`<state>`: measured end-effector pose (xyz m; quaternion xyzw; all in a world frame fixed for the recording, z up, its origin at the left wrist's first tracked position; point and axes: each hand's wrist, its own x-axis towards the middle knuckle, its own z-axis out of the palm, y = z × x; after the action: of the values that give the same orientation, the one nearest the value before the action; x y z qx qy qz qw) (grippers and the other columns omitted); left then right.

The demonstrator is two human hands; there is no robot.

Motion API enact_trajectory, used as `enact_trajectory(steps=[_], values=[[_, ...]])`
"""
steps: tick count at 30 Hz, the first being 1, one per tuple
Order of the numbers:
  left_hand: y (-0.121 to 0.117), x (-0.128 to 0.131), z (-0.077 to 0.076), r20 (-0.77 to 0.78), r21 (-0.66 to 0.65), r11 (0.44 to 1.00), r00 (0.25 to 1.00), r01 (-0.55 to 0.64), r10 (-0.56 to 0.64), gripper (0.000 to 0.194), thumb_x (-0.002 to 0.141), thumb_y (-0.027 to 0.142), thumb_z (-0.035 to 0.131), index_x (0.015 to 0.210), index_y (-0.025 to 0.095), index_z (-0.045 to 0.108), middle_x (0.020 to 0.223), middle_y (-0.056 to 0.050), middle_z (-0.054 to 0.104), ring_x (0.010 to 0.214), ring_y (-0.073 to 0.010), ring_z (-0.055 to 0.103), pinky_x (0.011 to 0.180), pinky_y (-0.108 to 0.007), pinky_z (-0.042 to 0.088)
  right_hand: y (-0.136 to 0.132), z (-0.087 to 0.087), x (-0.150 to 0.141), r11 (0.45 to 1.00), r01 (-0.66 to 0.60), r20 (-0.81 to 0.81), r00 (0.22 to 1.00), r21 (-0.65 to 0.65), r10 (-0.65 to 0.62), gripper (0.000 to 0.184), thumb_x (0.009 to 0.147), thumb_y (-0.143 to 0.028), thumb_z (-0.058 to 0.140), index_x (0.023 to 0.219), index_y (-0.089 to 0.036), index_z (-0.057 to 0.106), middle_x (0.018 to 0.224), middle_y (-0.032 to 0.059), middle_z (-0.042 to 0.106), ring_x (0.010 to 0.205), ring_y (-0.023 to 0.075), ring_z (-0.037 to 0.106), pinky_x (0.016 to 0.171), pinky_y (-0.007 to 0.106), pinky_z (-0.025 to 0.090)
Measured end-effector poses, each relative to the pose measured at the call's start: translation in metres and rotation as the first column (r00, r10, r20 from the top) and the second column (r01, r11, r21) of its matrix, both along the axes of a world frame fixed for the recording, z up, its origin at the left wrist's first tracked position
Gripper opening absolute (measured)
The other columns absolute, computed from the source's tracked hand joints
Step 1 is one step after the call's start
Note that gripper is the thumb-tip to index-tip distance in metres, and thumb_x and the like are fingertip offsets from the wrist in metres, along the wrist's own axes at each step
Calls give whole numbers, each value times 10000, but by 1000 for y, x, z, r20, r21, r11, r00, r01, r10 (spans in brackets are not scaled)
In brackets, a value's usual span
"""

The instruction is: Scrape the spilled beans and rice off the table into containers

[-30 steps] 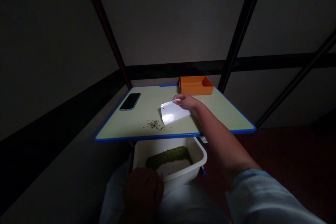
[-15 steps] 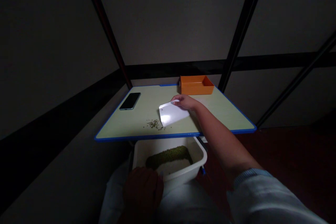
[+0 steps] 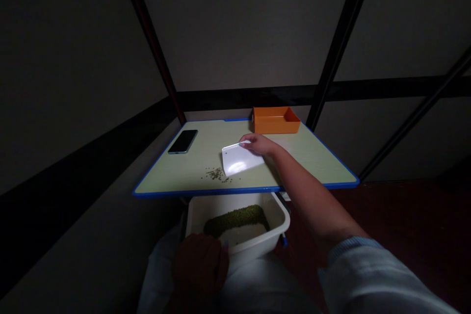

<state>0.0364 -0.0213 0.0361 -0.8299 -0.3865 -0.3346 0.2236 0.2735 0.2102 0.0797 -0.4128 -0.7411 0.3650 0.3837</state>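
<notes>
My right hand [image 3: 258, 143] reaches out over the pale table [image 3: 316, 162] and grips the far edge of a white flat scraper card [image 3: 240, 160]. The card's lower left edge rests right beside a small scatter of green beans [image 3: 218, 174] on the table top. My left hand [image 3: 200, 265] grips the near rim of a white plastic tub [image 3: 279, 216] that sits on my lap below the table's front edge. Green beans [image 3: 235, 218] lie heaped in the tub, over something white.
An orange tray [image 3: 275, 119] stands at the table's far edge. A dark phone [image 3: 183, 141] lies at the far left of the table. Dark frame bars [image 3: 333, 54] rise behind the table. The table has a blue edge band [image 3: 206, 192].
My right hand has slid the white card a little to the left, closer to the loose beans. My left hand and the tub have stayed put.
</notes>
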Motion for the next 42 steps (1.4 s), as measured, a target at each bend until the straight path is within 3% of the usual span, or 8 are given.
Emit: enact_trajectory(steps=[10,26,34,42], values=[[1,-1,-2,-10,7,1000,1000,-4,4,208,753,188,469,546,203,459,498,9,473,535,-137,445,579,-301,342,-5,3,-4,998,-67,-6,998,6,67,277,682,-382,577,778,-123,597,666,-7,527,608,91,442,601,234,349],[1,0,-1,-16,25,1000,1000,7,-6,185,745,177,477,562,202,468,504,8,479,532,-133,440,574,-298,349,-12,13,4,982,-98,13,995,-162,101,316,620,-389,646,777,-117,607,640,-3,550,579,96,467,564,234,360],[0,-1,-1,-11,9,1000,1000,6,-6,183,739,174,485,559,198,463,503,7,476,536,-134,444,580,-299,355,-10,12,8,980,-121,7,992,-156,124,300,622,-400,619,743,-131,563,583,-30,497,523,77,417,511,214,317],[2,0,-1,-13,23,1000,1000,-1,1,188,749,182,467,562,202,461,509,9,475,533,-130,442,577,-295,345,-9,12,7,991,-65,60,996,-120,72,331,624,-431,602,757,-131,560,604,-27,475,542,78,394,527,227,306]])
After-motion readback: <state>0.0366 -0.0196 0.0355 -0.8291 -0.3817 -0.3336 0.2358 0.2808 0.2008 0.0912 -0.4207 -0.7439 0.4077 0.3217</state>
